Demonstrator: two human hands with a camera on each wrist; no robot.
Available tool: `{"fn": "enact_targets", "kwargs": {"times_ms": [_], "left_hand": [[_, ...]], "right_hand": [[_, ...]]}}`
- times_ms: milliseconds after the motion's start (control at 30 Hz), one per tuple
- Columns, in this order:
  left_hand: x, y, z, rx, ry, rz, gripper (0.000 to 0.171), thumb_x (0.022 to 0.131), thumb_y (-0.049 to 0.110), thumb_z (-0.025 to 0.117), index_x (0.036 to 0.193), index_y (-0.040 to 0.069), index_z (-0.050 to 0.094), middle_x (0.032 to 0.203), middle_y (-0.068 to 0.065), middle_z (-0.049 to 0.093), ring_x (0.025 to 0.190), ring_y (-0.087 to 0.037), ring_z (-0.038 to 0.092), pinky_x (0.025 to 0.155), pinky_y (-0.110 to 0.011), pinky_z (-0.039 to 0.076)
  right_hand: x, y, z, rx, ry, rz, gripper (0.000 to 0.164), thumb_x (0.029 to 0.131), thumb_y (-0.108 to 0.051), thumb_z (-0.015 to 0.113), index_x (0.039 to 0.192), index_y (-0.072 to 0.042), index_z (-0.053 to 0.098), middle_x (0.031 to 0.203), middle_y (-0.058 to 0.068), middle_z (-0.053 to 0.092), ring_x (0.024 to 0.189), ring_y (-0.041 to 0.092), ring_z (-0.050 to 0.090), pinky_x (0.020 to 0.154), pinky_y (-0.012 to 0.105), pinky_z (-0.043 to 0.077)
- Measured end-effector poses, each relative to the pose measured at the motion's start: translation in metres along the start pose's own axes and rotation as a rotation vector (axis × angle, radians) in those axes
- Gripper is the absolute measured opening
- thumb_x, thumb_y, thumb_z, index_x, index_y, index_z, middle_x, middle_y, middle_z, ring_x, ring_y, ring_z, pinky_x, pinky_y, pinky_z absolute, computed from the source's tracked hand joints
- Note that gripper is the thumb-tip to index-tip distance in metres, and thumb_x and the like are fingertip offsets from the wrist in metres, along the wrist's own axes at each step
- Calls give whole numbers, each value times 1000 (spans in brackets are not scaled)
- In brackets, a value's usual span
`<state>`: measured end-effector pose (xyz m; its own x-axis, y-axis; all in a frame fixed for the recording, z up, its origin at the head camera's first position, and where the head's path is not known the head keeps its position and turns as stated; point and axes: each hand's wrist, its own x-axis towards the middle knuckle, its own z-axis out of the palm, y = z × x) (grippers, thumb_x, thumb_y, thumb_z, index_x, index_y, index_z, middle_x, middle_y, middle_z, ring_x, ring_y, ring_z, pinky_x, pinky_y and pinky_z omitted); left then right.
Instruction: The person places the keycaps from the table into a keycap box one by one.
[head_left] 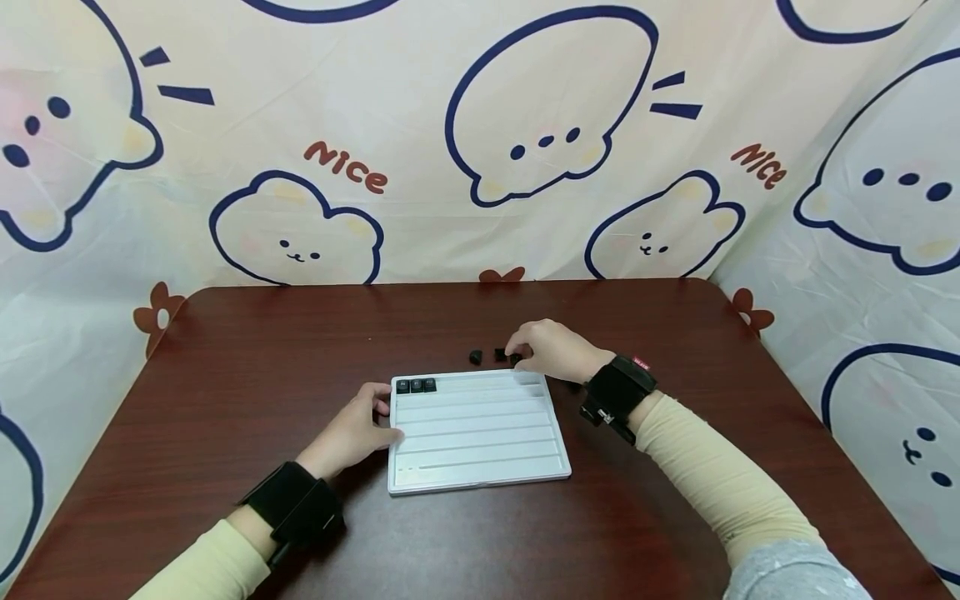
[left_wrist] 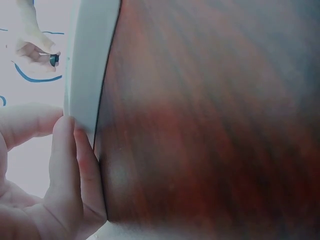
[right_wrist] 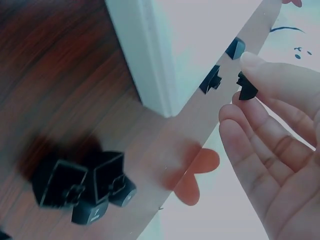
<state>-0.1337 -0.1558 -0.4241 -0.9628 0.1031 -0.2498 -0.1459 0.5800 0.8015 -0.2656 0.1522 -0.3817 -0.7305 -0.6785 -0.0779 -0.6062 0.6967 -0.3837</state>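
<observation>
A white ridged tray [head_left: 480, 435] lies on the table, with a short row of black keycaps [head_left: 416, 386] in its top left corner. My left hand [head_left: 356, 429] holds the tray's left edge between thumb and fingers; the left wrist view shows the fingertips [left_wrist: 64, 125] at that edge. Beyond the tray's far right corner, my right hand [head_left: 561, 352] pinches a black keycap [right_wrist: 247, 90] between thumb and fingers. Two loose keycaps lie behind the tray, one [head_left: 476, 357] left of the other [head_left: 500, 355].
Several more black keycaps [right_wrist: 60, 184] lie clustered beside the tray's right side, mostly hidden by the right wrist in the head view. The brown table [head_left: 315, 333] ends at a patterned curtain [head_left: 420, 233] behind it, which also hangs along both sides.
</observation>
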Motion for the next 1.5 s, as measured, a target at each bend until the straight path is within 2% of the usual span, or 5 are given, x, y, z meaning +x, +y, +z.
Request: {"fn": "enact_targets", "kwargs": {"times_ms": [367,667,1167,1500], "left_hand": [[1,-1,1,8,10,0,69,86,2,79,143,-8,42,112,-16,57,90,-24,55,82,-40,46],[1,-2,2,1,14,-1,69,86,2,79,143,-8,42,111,-15,57,92,-25,55,82,-40,46],[2,-2,1,7,10,-14,69,86,3,80,143,-7,42,112,-15,57,92,-25,54,83,-41,46],[1,-1,0,8,4,10,68,86,2,78,143,-9,42,112,-16,57,92,-26,54,83,-41,45]], "right_hand": [[9,-12,7,-12,-21,-10,23,88,-9,81,111,-7,77,105,4,68,89,17,59,80,31,52],[18,-26,14,5,-24,-38,25,88,-8,81,113,-5,78,108,6,71,88,17,62,80,27,53],[28,-41,27,20,-40,-101,20,88,-10,82,108,-8,79,99,0,67,87,13,59,79,24,51],[35,-54,33,44,-57,-148,18,89,-8,81,107,-7,77,99,0,65,85,12,57,77,23,49]]}}
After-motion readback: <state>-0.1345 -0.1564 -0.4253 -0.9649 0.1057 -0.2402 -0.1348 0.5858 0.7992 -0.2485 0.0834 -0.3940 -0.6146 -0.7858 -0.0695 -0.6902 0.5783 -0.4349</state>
